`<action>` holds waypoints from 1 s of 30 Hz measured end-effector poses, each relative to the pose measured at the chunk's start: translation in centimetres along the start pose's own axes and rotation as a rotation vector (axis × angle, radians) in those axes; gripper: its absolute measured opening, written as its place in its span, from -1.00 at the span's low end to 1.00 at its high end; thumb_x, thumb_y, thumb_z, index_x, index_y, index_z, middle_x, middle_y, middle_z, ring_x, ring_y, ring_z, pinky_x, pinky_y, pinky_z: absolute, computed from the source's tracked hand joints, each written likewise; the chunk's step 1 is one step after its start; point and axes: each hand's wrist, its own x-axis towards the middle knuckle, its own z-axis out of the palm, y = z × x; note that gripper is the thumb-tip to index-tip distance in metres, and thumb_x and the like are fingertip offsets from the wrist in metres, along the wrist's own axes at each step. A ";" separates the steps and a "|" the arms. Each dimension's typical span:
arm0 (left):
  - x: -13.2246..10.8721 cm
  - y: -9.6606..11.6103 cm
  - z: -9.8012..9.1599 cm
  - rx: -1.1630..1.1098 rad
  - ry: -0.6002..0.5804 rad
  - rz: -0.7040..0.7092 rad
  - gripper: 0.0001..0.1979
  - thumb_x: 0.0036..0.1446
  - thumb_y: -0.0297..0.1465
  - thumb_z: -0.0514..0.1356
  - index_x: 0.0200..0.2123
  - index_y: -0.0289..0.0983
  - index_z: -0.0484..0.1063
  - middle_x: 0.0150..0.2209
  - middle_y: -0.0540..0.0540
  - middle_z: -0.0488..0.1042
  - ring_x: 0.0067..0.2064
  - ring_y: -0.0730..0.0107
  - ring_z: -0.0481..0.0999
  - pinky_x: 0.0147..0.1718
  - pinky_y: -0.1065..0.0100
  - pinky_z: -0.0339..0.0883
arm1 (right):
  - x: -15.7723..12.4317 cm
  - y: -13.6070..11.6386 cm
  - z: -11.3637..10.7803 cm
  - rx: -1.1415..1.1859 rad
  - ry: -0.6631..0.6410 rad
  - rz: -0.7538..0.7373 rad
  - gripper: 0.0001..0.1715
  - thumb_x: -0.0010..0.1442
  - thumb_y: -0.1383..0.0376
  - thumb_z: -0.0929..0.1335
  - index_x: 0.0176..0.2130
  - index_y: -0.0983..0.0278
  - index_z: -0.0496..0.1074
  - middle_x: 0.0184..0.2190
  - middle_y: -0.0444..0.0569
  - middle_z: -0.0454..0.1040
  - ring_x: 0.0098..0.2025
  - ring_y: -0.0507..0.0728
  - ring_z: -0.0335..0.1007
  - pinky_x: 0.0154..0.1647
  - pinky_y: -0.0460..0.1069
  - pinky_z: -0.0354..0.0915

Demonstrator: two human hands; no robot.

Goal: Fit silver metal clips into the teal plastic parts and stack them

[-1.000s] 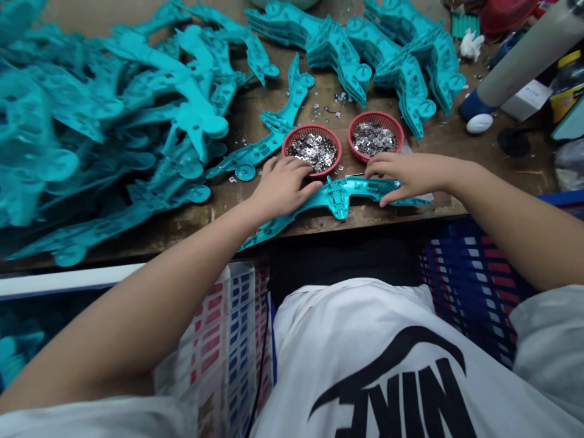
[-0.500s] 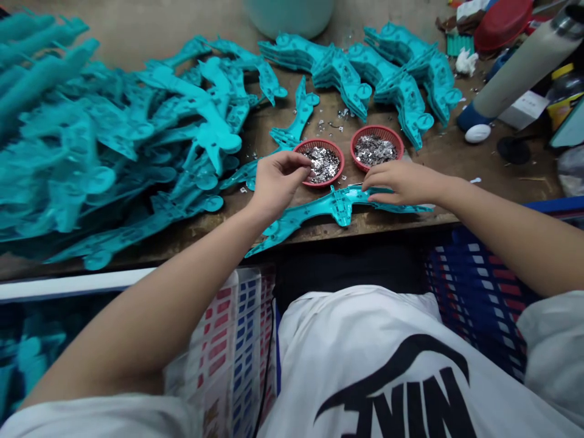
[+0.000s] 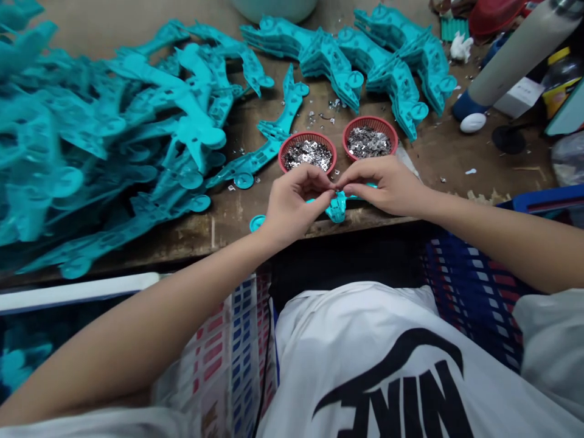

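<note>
Worn wood bench [image 3: 232, 228]: L hand [image 3: 292, 204], R hand [image 3: 383, 185], grips shut on teal plastic part [image 3: 337, 208].

Left hand [image 3: 292, 204] and right hand [image 3: 383, 187] met fingertips-first on a teal plastic part [image 3: 336, 208] at the front of the wooden bench [image 3: 237, 213], basically pinching it. Right behind sat two little red baskets [image 3: 369, 119] of silvery metal bits [image 3: 308, 155], and a huge heap of teal parts [image 3: 91, 140] filled the left side
</note>
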 end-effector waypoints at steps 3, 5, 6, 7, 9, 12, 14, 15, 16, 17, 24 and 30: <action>-0.7 0.3 0.4 0.076 -0.028 0.027 -0.76 0.33 -0.30 0.57 -0.17 -0.15 0.57 -0.21 -0.01 0.77 -0.19 0.34 0.76 -0.17 0.36 0.70 | -0.1 -0.7 0.4 0.037 -0.042 0.055 -0.75 0.62 0.13 0.60 0.07 0.23 0.91 -0.10 0.05 0.89 -0.12 0.23 0.76 0.01 0.08 0.60; -1.1 0.3 0.5 0.115 -0.054 0.062 -0.84 0.36 -0.34 0.51 -0.16 -0.16 0.58 -0.23 0.00 0.76 -0.22 0.35 0.75 -0.19 0.37 0.65 | -0.2 -1.0 0.4 0.010 -0.072 0.052 -0.80 0.58 0.18 0.62 0.03 0.21 0.91 -0.12 0.04 0.89 -0.13 0.23 0.76 0.01 0.09 0.59; -1.2 0.2 0.6 0.134 -0.071 0.084 -0.88 0.38 -0.36 0.47 -0.14 -0.16 0.59 -0.23 0.00 0.76 -0.22 0.34 0.75 -0.19 0.36 0.65 | -0.2 -1.1 0.3 -0.012 -0.087 0.043 -0.83 0.57 0.20 0.63 0.02 0.20 0.91 -0.12 0.03 0.89 -0.12 0.23 0.77 0.04 0.09 0.60; -1.4 0.2 0.5 0.162 -0.091 0.103 -0.93 0.42 -0.38 0.43 -0.10 -0.17 0.61 -0.20 -0.02 0.78 -0.20 0.32 0.77 -0.16 0.34 0.67 | -0.2 -1.1 0.0 -0.033 -0.103 0.036 -0.85 0.56 0.21 0.63 0.01 0.19 0.91 -0.12 0.03 0.89 -0.11 0.24 0.78 0.06 0.10 0.61; -1.5 0.0 0.4 0.265 -0.158 0.132 -0.80 0.49 -0.40 0.40 0.14 -0.19 0.67 0.00 -0.12 0.85 -0.02 0.19 0.87 0.03 0.23 0.78 | 0.0 -0.6 -0.8 -0.066 -0.111 0.052 -0.84 0.55 0.21 0.63 0.03 0.17 0.92 -0.09 0.03 0.89 -0.07 0.26 0.80 0.12 0.12 0.64; -1.5 -0.3 -0.1 0.566 -0.380 0.178 -0.25 0.52 -0.31 0.52 0.66 -0.28 0.49 0.59 -0.46 0.67 0.61 -0.28 0.69 0.60 -0.21 0.64 | 0.7 1.1 -2.6 -0.106 -0.074 0.134 -0.75 0.56 0.10 0.64 0.08 0.15 0.94 -0.05 0.04 0.90 0.01 0.31 0.82 0.19 0.18 0.68; -1.5 -0.7 -0.3 0.780 -0.583 0.195 -0.05 0.52 -0.26 0.57 0.81 -0.30 0.37 0.82 -0.56 0.36 0.86 -0.55 0.34 0.80 -0.48 0.35 | 1.0 2.5 -3.8 -0.135 -0.077 0.191 -0.70 0.56 0.03 0.64 0.07 0.14 0.94 -0.09 0.04 0.89 0.01 0.34 0.82 0.20 0.22 0.71; -1.5 -1.0 -0.4 0.861 -0.668 0.195 -0.07 0.56 -0.26 0.55 0.83 -0.27 0.37 0.87 -0.55 0.27 0.90 -0.61 0.24 0.82 -0.54 0.28 | 1.0 3.2 -4.3 -0.152 -0.087 0.215 -0.70 0.57 0.01 0.64 0.07 0.13 0.94 -0.11 0.04 0.89 -0.01 0.36 0.82 0.20 0.24 0.73; -1.5 -1.3 -0.4 0.919 -0.732 0.193 -0.12 0.61 -0.29 0.50 0.84 -0.23 0.38 0.89 -0.52 0.23 0.91 -0.61 0.19 0.82 -0.57 0.27 | 1.1 3.8 -4.7 -0.177 -0.096 0.236 -0.70 0.58 0.00 0.63 0.07 0.11 0.94 -0.12 0.05 0.89 -0.02 0.37 0.82 0.19 0.26 0.73; -1.4 -1.6 -0.5 0.956 -0.772 0.197 -0.18 0.65 -0.34 0.44 0.84 -0.20 0.40 0.90 -0.49 0.23 0.92 -0.58 0.19 0.81 -0.56 0.29 | 1.0 4.2 -5.0 -0.211 -0.100 0.250 -0.72 0.60 0.00 0.61 0.07 0.09 0.93 -0.11 0.05 0.89 -0.02 0.39 0.83 0.19 0.28 0.73; -0.4 -2.2 -2.1 0.999 -0.813 0.268 -0.27 0.53 -0.62 0.36 0.65 -0.09 0.64 0.81 -0.40 0.41 0.78 -0.44 0.46 0.65 -0.40 0.61 | 0.6 5.2 -4.9 -0.435 -0.262 0.150 -0.67 0.72 0.17 0.46 0.20 0.15 0.87 0.01 0.07 0.89 0.09 0.36 0.81 0.25 0.21 0.61; 0.2 -0.9 -3.5 0.928 -0.928 0.201 -0.36 0.37 -0.15 0.71 0.43 -0.09 0.73 0.82 -0.37 0.37 0.73 -0.53 0.49 0.64 -0.35 0.61 | 0.8 5.5 -3.5 -0.210 -0.309 0.045 -0.74 0.63 0.08 0.56 0.05 0.11 0.91 0.00 0.05 0.89 0.04 0.33 0.79 0.23 0.21 0.63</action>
